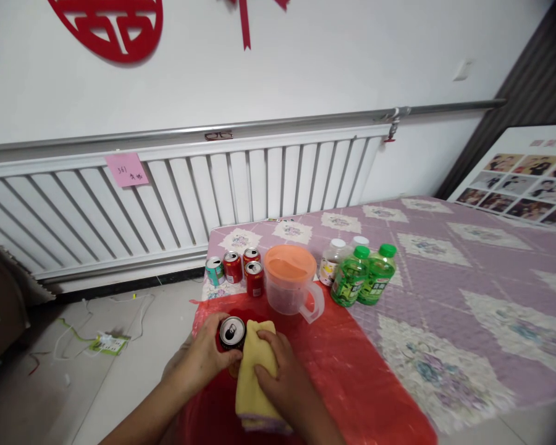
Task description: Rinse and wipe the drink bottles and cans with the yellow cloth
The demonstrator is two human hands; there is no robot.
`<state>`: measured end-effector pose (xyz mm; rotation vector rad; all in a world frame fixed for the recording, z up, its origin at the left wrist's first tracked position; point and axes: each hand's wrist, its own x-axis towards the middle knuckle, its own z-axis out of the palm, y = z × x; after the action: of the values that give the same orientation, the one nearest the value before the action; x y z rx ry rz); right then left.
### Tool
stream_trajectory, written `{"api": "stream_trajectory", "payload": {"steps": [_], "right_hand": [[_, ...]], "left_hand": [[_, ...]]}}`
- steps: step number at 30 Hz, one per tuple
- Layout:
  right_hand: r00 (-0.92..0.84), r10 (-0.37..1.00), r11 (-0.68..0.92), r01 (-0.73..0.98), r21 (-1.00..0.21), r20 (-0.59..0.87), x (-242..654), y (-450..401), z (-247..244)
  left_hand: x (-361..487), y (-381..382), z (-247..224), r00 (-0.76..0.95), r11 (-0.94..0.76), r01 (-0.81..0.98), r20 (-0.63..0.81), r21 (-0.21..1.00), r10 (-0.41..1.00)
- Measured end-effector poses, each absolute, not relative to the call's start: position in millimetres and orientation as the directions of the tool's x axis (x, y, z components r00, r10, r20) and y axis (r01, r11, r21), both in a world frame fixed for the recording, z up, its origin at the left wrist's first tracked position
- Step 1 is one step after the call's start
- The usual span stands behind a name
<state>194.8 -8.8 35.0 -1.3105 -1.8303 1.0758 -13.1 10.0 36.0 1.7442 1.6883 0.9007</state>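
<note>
1. Here's my view from the head camera: both hands are busy over the red sheet (352, 377) at the table's near end.
2. Left hand (204, 351) has the dark can (232, 334). The fingers curl around its left and far side, the thumb lies across the near side, and the gap between them is just as wide as the can.
3. That can is upright or nearly so, top facing me, tab on and mouth showing dark. I can't tell whether its base touches the sheet.
4. Over to the right hand (287, 374): it's grasping the folded yellow cloth (254, 386). I see the thumb and forefinger pressed on the cloth, a little apart; the other fingers are mostly hidden from me.
5. The cloth's left edge sits right by the can, and the left thumb's tip comes up to it. Touching or just beside the can? From here I can't say.
6. Beyond the hands I've got the clear jug (285, 298) with its orange lid (290, 262), handle to the right.
7. Left of the jug, three red cans (254, 283) and a teal can (215, 272) bunch together.
8. Right of it, two green bottles (349, 282) stand with two white-capped bottles (328, 269), on the lilac cover (472, 266).
</note>
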Motion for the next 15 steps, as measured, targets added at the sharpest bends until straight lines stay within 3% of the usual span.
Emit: {"api": "stream_trajectory", "payload": {"steps": [5, 10, 15], "right_hand": [[-0.342, 0.939, 0.139, 0.478, -0.867, -0.038, 195, -9, 36], [-0.320, 0.948, 0.146, 0.453, -0.879, -0.007, 194, -8, 37], [-0.283, 0.957, 0.174, 0.396, -0.902, 0.061, 192, -8, 36]], "left_hand": [[-23, 13, 44, 0.121, -0.108, 0.594, 0.044, 0.797, 0.992], [-35, 15, 54, 0.265, -0.106, 0.511, -0.039, 0.853, 0.964], [-36, 12, 44, 0.199, -0.101, 0.553, -0.014, 0.827, 0.980]]}}
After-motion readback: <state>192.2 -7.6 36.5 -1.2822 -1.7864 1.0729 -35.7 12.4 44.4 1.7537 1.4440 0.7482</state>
